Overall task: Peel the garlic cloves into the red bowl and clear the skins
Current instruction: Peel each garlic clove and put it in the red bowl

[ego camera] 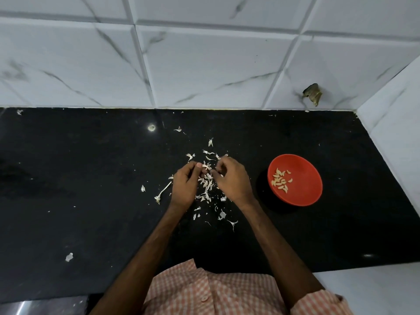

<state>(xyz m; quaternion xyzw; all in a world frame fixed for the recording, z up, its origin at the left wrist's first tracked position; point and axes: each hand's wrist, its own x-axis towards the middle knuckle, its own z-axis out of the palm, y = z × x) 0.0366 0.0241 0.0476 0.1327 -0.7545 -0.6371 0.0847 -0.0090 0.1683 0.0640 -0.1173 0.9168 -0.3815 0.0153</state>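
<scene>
One garlic piece (206,167), small and pale, is being pinched between the fingertips of both hands; whether it is a clove or only skin cannot be told. The left hand (184,187) is curling its fingers and thumb onto the piece from the left. The right hand (234,178) is curling its fingers onto it from the right, so the two hands are nearly meeting at the fingertips, backs toward the camera. Directly beneath and between the hands, a loose heap of papery skins (206,186) is lying on the black surface (91,178), with further flakes spreading toward the wall and back toward the person's body. A thin dry stalk (163,192) is lying just left of the left hand. To the right of the right hand, apart from it, the red bowl (314,178) is sitting upright on the surface, and a cluster of peeled cloves (281,181) is resting in its left half. A lone flake (69,257) is lying well apart, near the front left of the surface. Behind the surface, a wall of white marbled tiles (204,64) is rising, one tile bearing a chipped hole (313,94) at the right. A checked shirt (204,289) is showing at the bottom edge.
</scene>
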